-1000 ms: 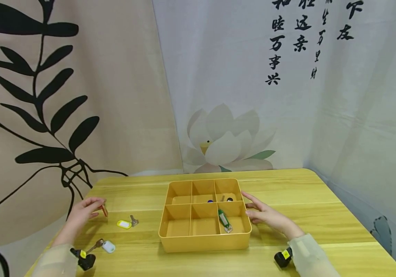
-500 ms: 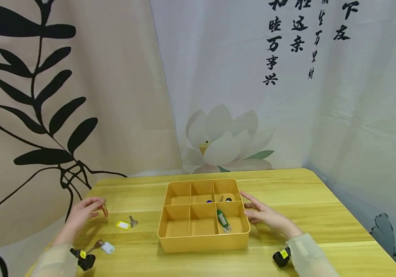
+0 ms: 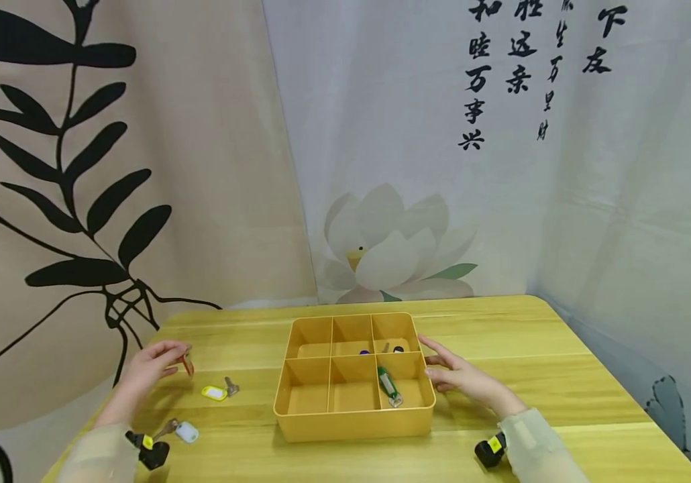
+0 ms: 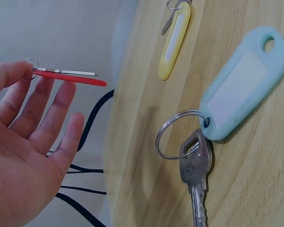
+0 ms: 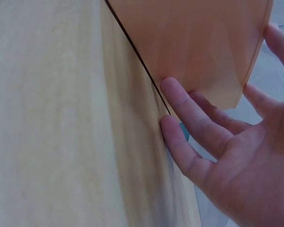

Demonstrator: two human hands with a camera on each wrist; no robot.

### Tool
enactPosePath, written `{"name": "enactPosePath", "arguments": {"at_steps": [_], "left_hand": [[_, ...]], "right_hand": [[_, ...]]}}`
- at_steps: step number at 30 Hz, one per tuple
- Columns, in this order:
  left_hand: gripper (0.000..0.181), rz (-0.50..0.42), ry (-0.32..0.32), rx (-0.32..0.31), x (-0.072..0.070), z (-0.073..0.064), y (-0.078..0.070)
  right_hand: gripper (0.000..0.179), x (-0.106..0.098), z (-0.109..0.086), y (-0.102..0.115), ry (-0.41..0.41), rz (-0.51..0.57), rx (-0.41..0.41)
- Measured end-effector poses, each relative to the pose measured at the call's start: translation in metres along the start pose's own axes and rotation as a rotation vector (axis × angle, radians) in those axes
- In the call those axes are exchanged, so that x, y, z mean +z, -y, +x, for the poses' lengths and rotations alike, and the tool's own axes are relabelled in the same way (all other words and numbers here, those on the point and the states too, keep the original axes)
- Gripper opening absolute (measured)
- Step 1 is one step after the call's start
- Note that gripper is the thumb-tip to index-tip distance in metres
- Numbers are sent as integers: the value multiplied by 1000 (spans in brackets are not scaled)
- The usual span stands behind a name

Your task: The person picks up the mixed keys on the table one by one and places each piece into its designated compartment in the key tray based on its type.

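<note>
Backed by printed cloth (image 3: 225,134), with a wood-grain worktop (image 3: 502,342) below. Could skew the divided tray (image 3: 354,427) by pressing harder with the right grip (image 3: 466,377), spread against its side. Could lose from the left grip (image 3: 151,364), by pinching too lightly, the red key tag (image 4: 85,80) near the worktop's left edge, clamped apparently by its ring (image 4: 33,60).

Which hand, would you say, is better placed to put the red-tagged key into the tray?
Likely the left hand: it pinches the red-tagged key by its ring end, whereas the right hand only touches the tray.
</note>
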State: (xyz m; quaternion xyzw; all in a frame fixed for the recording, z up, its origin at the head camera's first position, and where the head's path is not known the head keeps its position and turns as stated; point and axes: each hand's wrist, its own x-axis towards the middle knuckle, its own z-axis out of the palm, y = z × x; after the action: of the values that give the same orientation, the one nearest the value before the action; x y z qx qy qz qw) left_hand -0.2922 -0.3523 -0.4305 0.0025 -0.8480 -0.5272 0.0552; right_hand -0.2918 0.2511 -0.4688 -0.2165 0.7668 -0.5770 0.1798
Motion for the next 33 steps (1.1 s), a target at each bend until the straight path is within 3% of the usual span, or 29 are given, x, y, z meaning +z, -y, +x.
{"name": "enactPosePath", "arguments": {"at_steps": [8,20,33], "left_hand": [[48,-20,8,6,0,1,-2],[52,46,27,16,4,5,-13],[48,13,46,43,8,8,-18]], "right_hand": [[70,0,-1,0,1,-2,0],[71,-2,1,-1,1,2,-7],[71,-2,2,-2,8,-8,-13]]}}
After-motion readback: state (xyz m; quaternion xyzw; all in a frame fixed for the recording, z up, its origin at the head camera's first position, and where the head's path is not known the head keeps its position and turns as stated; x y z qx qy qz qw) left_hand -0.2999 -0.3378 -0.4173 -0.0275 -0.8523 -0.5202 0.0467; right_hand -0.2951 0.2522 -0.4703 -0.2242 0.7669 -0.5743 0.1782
